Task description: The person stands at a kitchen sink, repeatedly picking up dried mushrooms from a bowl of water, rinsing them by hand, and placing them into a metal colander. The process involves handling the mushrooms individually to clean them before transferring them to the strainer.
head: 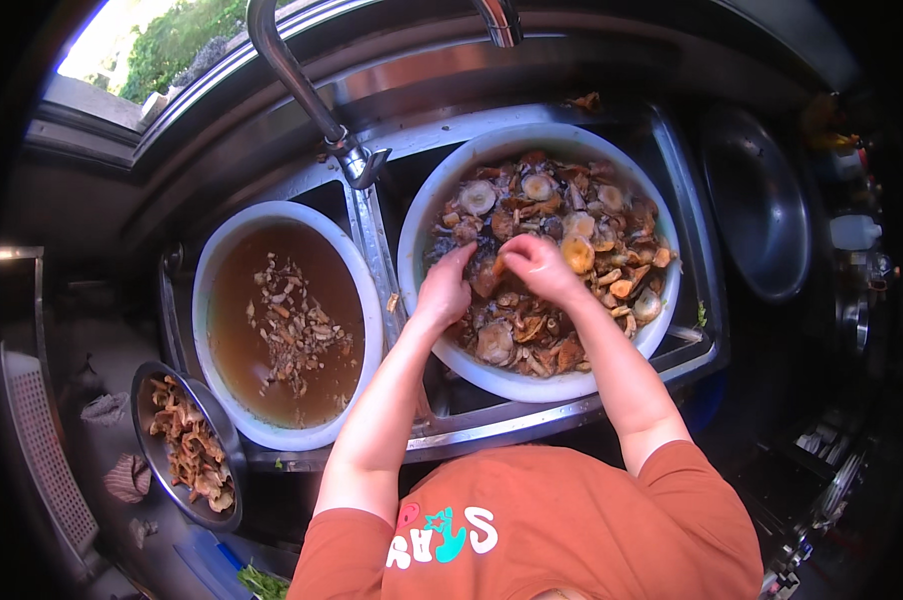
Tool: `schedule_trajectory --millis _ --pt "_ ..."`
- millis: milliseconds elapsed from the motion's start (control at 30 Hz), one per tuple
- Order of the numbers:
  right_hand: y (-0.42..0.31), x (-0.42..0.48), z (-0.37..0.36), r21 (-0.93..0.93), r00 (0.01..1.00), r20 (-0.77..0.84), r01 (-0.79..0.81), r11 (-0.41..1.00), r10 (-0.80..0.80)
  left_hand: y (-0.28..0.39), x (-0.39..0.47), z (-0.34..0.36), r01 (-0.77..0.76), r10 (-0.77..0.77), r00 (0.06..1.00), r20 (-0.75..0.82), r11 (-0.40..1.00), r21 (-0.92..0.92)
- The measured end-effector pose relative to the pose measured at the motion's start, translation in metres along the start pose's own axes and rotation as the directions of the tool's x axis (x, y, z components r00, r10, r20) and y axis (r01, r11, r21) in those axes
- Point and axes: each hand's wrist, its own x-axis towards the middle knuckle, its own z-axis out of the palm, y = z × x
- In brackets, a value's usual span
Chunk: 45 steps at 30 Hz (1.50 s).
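Note:
A large white basin (539, 388) in the right sink bowl holds many wet brown and orange mushrooms in water. My left hand (445, 289) is over the left part of this pile, its fingertips low among the mushrooms; whether it grips anything is hidden. To its right, my right hand (541, 271) has its fingers curled down onto a brown-orange mushroom (487, 277), which lies between the two hands. Pale round caps (477, 197) lie beyond my hands. A yellow-orange cap (577, 253) rests just right of my right hand.
A second white basin (204, 330) at left holds brown water with small floating pieces. A metal bowl (235, 450) of mushrooms stands in front of it. A faucet (339, 135) rises behind the sink divider. At right is a dark oval basin (759, 202); at far left, a perforated white basket (43, 442).

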Motion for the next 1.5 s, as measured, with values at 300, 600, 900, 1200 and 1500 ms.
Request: schedule_trajectory --millis 300,600,900,1200,1500 --pt "-0.025 -0.012 -0.018 0.831 0.872 0.366 -0.464 0.308 0.325 0.029 0.000 -0.025 0.347 0.033 0.928 0.372 0.295 -0.890" --pt "-0.030 -0.024 0.006 0.273 0.949 0.112 -0.315 0.909 0.295 0.035 -0.020 -0.040 0.504 0.066 0.859 0.508 -0.278 -0.818" --pt "-0.070 -0.037 0.003 0.113 0.992 0.083 -0.101 0.988 0.092 0.030 -0.026 -0.021 0.342 -0.270 0.928 0.256 0.347 -0.873" --pt "-0.072 -0.034 0.019 0.092 0.996 0.027 -0.091 0.992 0.089 0.035 -0.035 -0.023 0.299 -0.215 0.951 0.222 0.462 -0.835" --pt "-0.090 -0.052 0.024 -0.162 0.957 0.004 0.287 0.944 -0.291 0.026 -0.047 -0.026 0.366 -0.264 0.833 0.486 -0.395 -0.843"
